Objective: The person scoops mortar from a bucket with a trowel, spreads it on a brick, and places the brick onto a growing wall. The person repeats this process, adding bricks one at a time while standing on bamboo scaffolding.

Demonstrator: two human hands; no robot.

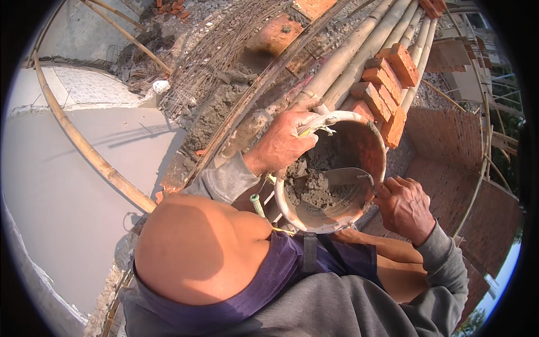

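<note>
A round bucket (368, 146) with a mortar-smeared, pale rim is tipped in front of me. My left hand (289, 137) is closed round its far-left rim, near a light-coloured tie. Wet grey mortar (314, 191) lies in clumps inside it. In my right hand (405, 208), at the bucket's right edge, is a trowel; its handle is mostly hidden by my fingers. The trowel blade (339, 177) reaches into the bucket and touches the mortar. Just left of the bucket, the green end of a rod-like thing (256, 205) sticks up.
Bamboo poles (359, 53) run away beyond the bucket, with several orange bricks (387, 84) stacked on them. A long narrow beam (252, 90) slants past mortar and rubble. One bent bamboo pole (90, 146) crosses before a smooth grey wall (84, 224). Brickwork (449, 163) stands at right.
</note>
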